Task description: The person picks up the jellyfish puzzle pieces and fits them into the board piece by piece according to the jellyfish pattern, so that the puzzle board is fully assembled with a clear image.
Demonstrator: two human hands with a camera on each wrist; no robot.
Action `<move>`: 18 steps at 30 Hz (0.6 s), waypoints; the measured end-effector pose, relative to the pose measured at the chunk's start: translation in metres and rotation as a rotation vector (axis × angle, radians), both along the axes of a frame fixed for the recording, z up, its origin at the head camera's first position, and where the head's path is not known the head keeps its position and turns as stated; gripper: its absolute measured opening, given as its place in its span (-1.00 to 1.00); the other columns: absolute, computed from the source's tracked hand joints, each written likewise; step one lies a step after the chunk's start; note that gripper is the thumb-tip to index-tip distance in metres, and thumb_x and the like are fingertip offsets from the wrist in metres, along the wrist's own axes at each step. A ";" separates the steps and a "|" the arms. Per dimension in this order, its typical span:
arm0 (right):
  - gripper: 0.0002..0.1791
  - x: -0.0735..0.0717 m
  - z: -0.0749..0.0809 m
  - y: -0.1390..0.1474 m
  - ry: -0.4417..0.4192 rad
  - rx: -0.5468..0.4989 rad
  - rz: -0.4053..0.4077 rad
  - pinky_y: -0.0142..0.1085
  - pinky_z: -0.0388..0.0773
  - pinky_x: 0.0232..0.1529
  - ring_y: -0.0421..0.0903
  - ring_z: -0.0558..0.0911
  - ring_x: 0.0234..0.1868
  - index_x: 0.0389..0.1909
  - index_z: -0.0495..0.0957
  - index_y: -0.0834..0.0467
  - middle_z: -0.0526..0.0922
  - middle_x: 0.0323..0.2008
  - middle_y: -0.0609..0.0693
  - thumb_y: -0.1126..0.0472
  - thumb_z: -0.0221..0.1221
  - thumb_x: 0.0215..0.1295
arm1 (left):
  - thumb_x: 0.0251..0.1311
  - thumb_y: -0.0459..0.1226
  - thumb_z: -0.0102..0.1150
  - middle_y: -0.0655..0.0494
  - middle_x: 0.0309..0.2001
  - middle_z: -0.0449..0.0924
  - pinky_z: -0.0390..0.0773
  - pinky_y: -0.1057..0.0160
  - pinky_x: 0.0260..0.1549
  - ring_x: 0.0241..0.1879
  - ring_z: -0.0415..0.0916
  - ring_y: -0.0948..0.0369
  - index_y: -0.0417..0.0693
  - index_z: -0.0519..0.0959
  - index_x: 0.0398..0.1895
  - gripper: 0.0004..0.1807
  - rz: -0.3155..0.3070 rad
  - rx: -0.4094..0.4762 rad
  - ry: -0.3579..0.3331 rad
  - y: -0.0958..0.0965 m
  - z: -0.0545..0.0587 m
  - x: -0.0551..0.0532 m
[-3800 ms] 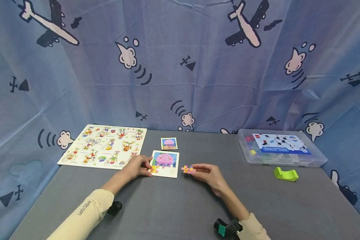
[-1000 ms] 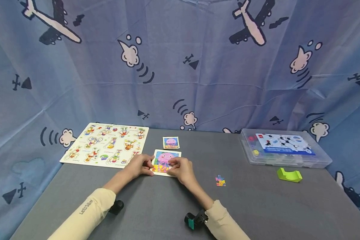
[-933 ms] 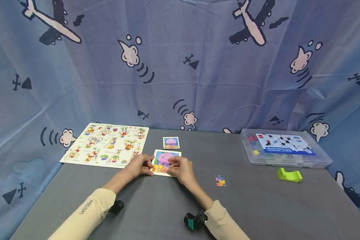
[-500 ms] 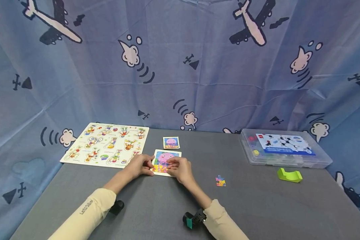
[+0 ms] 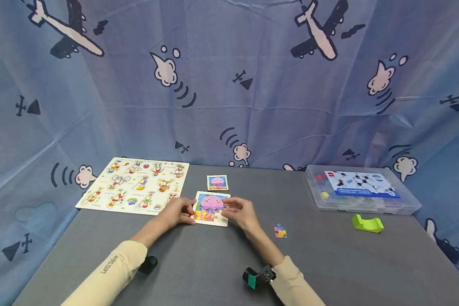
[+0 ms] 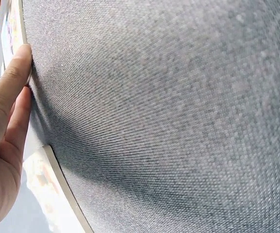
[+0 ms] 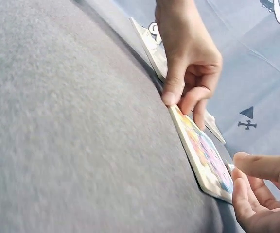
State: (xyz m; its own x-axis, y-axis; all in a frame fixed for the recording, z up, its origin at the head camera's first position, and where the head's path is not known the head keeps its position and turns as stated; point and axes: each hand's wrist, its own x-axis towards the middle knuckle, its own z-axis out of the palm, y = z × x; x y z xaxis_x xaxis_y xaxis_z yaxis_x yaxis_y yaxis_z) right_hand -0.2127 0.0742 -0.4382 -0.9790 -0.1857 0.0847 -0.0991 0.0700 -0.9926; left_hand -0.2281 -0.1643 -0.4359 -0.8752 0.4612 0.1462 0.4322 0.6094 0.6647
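Note:
A small jigsaw board [image 5: 222, 222] with a pink octopus picture lies in front of me; its lower right corner shows a pale bare patch. My left hand [image 5: 174, 211] pinches the board's left edge between thumb and fingers, as the right wrist view also shows. At the right edge is my right hand [image 5: 241, 212], fingers loosely bent and apart, with no piece visible between them. In the right wrist view its thumb [image 7: 259, 165] is near the board's corner. One loose jigsaw piece [image 5: 280, 231], yellow, pink and blue, lies on the table to the right.
Behind the board lies a small picture card [image 5: 217, 182] with the same octopus. A large cream puzzle board [image 5: 133, 185] is at the left. On the right are a clear plastic case [image 5: 361, 189] and a green curved block [image 5: 367, 223]. A printed curtain hangs behind the table.
My right hand held puzzle pieces beside the board earlier. One piece now lies on the table, another fills the bottom row's middle, and the hand has drawn back right. My left hand kept its grip.

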 end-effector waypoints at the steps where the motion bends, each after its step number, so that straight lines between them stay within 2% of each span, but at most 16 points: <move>1: -0.63 0.000 0.000 0.003 -0.006 0.000 -0.001 -0.33 0.58 -0.24 0.22 0.66 -0.15 -0.07 0.51 0.55 0.59 -0.13 0.44 0.61 0.25 0.04 | -0.19 -0.37 0.52 -0.32 -0.01 0.58 0.42 0.42 -0.47 0.01 0.56 -0.09 -0.23 0.57 -0.59 -0.76 0.002 -0.002 -0.002 0.000 0.000 0.000; 8: -0.65 0.004 0.000 0.028 0.067 -0.017 -0.012 -0.34 0.59 -0.27 -0.11 0.69 -0.26 -0.10 0.54 0.50 0.65 -0.18 0.33 0.56 0.29 0.03 | -0.18 -0.38 0.52 -0.36 0.01 0.56 0.42 0.42 -0.48 -0.04 0.59 -0.08 -0.23 0.58 -0.59 -0.77 0.004 -0.005 -0.007 0.001 0.001 0.000; 14: -0.62 0.003 0.000 0.045 -0.034 0.025 -0.094 -0.36 0.57 -0.23 0.03 0.68 -0.16 -0.05 0.53 0.49 0.60 -0.07 0.38 0.57 0.26 0.06 | -0.18 -0.38 0.51 -0.35 0.03 0.55 0.40 0.41 -0.47 0.04 0.54 -0.10 -0.21 0.58 -0.59 -0.78 0.010 -0.009 -0.017 0.002 0.001 0.001; 18: -0.61 0.003 0.000 0.059 -0.054 0.048 -0.124 -0.39 0.56 -0.22 0.08 0.66 -0.12 -0.02 0.52 0.49 0.58 -0.03 0.40 0.57 0.26 0.07 | -0.18 -0.37 0.51 -0.34 0.02 0.56 0.39 0.40 -0.47 0.05 0.54 -0.11 -0.21 0.56 -0.60 -0.76 0.013 -0.015 -0.007 0.002 0.001 0.002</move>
